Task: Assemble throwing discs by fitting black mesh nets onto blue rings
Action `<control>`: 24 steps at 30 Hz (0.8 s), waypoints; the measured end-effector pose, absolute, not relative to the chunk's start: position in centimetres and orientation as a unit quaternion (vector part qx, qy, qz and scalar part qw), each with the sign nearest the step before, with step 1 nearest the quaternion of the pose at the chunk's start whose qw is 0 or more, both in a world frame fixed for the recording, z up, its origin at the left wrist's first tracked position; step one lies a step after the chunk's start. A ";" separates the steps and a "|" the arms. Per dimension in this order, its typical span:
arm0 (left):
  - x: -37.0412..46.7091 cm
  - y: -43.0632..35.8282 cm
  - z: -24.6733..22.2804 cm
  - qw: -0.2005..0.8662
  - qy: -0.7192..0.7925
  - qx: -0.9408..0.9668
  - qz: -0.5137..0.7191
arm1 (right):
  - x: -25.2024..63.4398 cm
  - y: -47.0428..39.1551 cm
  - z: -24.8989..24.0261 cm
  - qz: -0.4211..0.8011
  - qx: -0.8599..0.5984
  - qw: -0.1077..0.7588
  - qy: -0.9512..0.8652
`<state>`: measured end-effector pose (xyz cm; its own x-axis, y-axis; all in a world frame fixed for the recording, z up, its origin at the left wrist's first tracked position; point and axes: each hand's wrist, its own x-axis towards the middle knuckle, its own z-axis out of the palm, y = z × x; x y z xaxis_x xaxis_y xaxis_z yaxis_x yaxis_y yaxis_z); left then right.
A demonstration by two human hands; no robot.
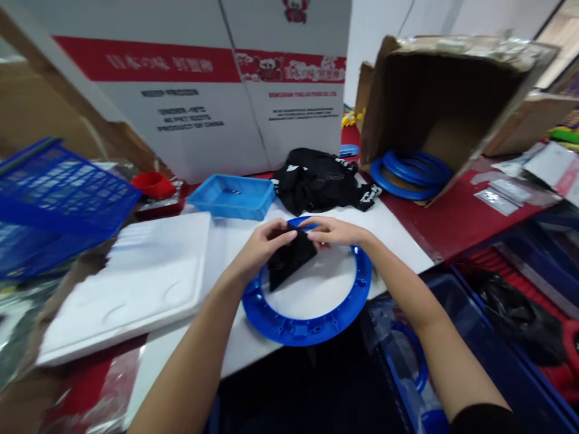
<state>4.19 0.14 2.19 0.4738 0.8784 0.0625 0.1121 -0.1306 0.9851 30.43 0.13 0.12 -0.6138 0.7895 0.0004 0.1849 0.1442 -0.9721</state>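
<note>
A blue plastic ring [307, 333] lies on the white work surface, its inner side showing small posts and moulded fittings. Above its upper left part, a flat black four-cornered piece [289, 260] is held at a tilt. My left hand [266, 242] grips the piece along its upper left edge, thumb on top. At the upper right corner of the piece, my right hand [332, 231] has its fingers closed; the fingertips are partly hidden. Just behind the ring lies a bunched black cloth item [316, 178] with white lettering.
A shallow blue tray [246, 212] holds a small part. White foam [131, 283] lies left, near a blue basket [58, 205] and a red ring-shaped thing [154, 185]. At right, a cardboard box [474, 129] contains blue rings [407, 172]. A blue crate [456, 337] stands lower right.
</note>
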 end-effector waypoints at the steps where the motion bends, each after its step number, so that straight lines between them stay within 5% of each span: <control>1: 4.0 0.2 2.2 0.554 0.370 0.651 0.364 | 30.3 0.1 0.2 0.566 -0.328 0.276 -0.705; 8: 4.4 -0.5 2.0 0.660 0.345 0.588 0.317 | 31.3 0.2 1.2 0.560 -0.291 0.414 -0.656; 14: 5.8 -1.6 2.1 0.686 0.349 0.514 0.378 | 32.1 0.1 0.9 0.611 -0.282 0.253 -0.695; 20: 6.1 -1.9 1.7 0.632 0.382 0.524 0.425 | 32.5 0.3 1.2 0.631 -0.196 0.266 -0.702; 24: 6.0 -1.4 0.1 0.571 0.377 0.591 0.427 | 32.7 0.7 0.8 0.611 -0.171 0.197 -0.747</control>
